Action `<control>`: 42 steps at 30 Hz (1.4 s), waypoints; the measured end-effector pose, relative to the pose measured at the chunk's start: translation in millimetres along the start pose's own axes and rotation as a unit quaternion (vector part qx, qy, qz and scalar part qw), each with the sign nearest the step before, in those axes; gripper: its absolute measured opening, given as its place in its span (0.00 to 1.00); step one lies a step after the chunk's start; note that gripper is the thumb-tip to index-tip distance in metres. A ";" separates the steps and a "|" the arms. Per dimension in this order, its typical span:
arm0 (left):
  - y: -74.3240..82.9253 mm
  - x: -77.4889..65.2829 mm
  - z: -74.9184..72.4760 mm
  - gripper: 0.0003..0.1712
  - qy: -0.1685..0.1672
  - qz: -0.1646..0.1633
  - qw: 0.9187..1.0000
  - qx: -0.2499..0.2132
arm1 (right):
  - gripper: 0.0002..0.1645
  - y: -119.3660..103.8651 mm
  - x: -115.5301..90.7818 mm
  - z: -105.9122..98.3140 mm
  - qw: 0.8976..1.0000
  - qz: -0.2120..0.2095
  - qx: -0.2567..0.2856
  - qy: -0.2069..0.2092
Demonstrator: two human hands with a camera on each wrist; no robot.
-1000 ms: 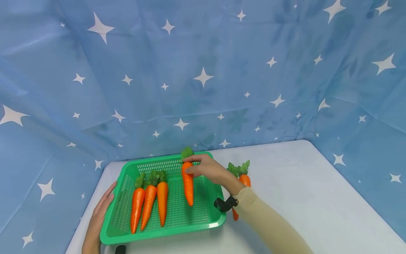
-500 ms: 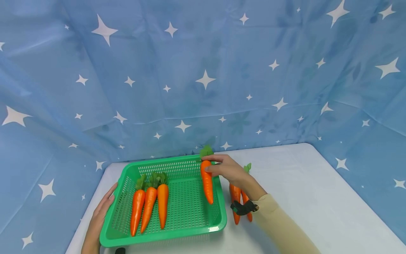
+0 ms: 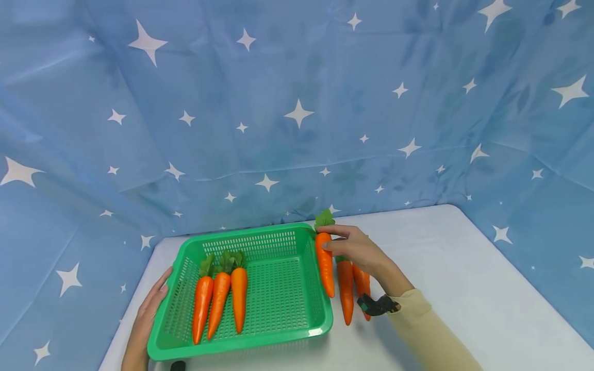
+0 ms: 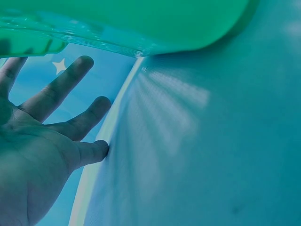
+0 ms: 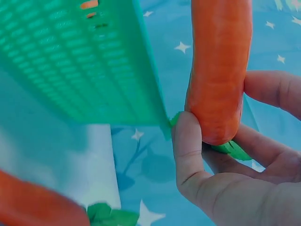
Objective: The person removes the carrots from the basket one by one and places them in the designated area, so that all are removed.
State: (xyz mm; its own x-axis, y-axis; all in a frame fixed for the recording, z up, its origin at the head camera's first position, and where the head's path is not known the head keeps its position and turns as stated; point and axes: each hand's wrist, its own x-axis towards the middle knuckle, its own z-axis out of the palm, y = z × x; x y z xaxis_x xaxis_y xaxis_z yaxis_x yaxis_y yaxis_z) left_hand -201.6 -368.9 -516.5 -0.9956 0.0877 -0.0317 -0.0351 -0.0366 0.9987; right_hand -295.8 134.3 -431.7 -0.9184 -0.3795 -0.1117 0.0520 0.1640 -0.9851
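Observation:
My right hand (image 3: pixel 359 252) pinches an orange carrot (image 3: pixel 325 265) with a leafy green top between thumb and fingers, up by its thick end. That carrot overlaps the right rim of the green basket (image 3: pixel 274 293) in the head view, tip down. In the right wrist view it stands beside the basket wall (image 5: pixel 113 61). Three carrots (image 3: pixel 219 305) lie side by side in the basket's left half, leaves toward the back. At the basket's left side my left hand (image 3: pixel 146 317) rests with extended fingers; the left wrist view shows its fingers (image 4: pixel 56 92) straight and spread.
Two more carrots (image 3: pixel 345 292) lie on the white table (image 3: pixel 445 278) right of the basket, partly behind my right hand and wrist strap (image 3: pixel 378 305). A blue cloth (image 3: pixel 297 144) with white stars hangs behind the table and at both sides.
My right hand has carried the carrot rightward, from above the basket's floor to its right rim. The left hand, the basket and the three carrots in it stay put.

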 end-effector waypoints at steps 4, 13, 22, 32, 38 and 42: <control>-0.2 0.5 -1.4 0.38 0.003 -0.008 1.000 0.007 | 0.33 7.3 -4.3 -9.4 1.000 -0.002 0.007 0.011; 1.8 1.1 0.1 0.39 0.004 -0.032 0.999 0.009 | 0.33 18.9 -18.2 -30.5 0.999 -0.006 -0.001 0.043; 2.8 1.4 2.7 0.38 0.007 -0.017 1.000 0.009 | 0.34 36.6 -33.4 -54.4 0.998 0.003 -0.014 0.061; 1.3 0.4 2.0 0.38 0.007 -0.008 1.000 0.014 | 0.35 55.5 -51.5 -77.9 0.996 0.009 -0.018 0.083; 0.8 0.3 2.5 0.38 0.005 -0.006 1.000 0.006 | 0.35 64.7 -58.2 -86.8 0.995 0.016 -0.034 0.095; 0.8 0.3 2.6 0.38 0.005 -0.007 1.000 0.006 | 0.35 73.5 -60.5 -90.0 0.993 0.022 -0.058 0.101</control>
State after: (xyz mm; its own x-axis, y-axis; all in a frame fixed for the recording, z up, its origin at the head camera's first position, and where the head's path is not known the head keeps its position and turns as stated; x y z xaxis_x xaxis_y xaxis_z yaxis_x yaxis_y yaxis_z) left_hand -201.8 -366.3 -515.6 -0.9959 0.0778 -0.0457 -0.0477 -0.0241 0.9986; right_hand -271.7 251.2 -485.6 -0.9767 -0.1817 -0.1139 0.0587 0.2842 -0.9570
